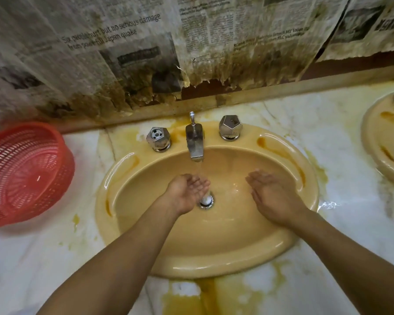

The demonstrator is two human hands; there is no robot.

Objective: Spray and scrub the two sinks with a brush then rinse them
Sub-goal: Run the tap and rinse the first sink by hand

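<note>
Newspaper-covered wall (123,53) runs across beyond both hands, stained along its lower edge; likely a splash guard. Marble counter (328,137) lies under and around everything, with yellow-brown stains beside the rim. Near sink (214,258) surrounds both hands, which are inside the bowl. Second sink (382,142) is well right of the right hand, only its edge in shot. Red basket (25,169) is on the counter well left of the left hand, tipped toward the camera, clear of the splash. Left hand (187,192) is cupped palm-up right under the water stream (200,169), holding nothing solid, so placed to catch water. Right hand (271,196) is flat, fingers straight, empty, apart from the stream and near the bowl wall. Tap (195,142) is just beyond the left fingertips and running, with left knob (158,138) and right knob (230,128) flanking it. Drain (207,201) is between the hands, just beside the left palm. No brush or spray bottle in view. Judgement: rinse step on this sink, water being scooped round the bowl by hand
</note>
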